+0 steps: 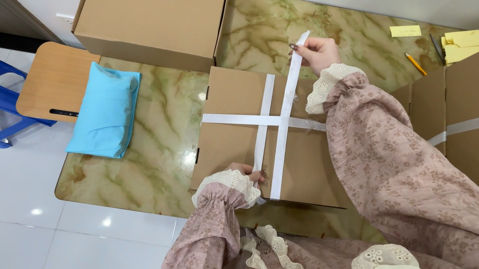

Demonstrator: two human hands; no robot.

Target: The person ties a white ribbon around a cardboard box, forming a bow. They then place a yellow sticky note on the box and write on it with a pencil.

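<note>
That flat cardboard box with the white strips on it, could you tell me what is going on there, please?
A person in a pink floral blouse is working on a flat cardboard box that lies on a green marbled table. The right hand holds up one end of a white strip, pinched in its fingers. The left hand presses down at the box's near edge. Another white strip crosses the box sideways. A light blue pouch lies to the side.

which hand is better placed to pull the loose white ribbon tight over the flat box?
Right, probably. The right hand pinches the free end of the white ribbon, raised past the far edge of the flat cardboard box. The left hand presses the ribbon's near ends on the box, so it serves better as anchor.
</note>
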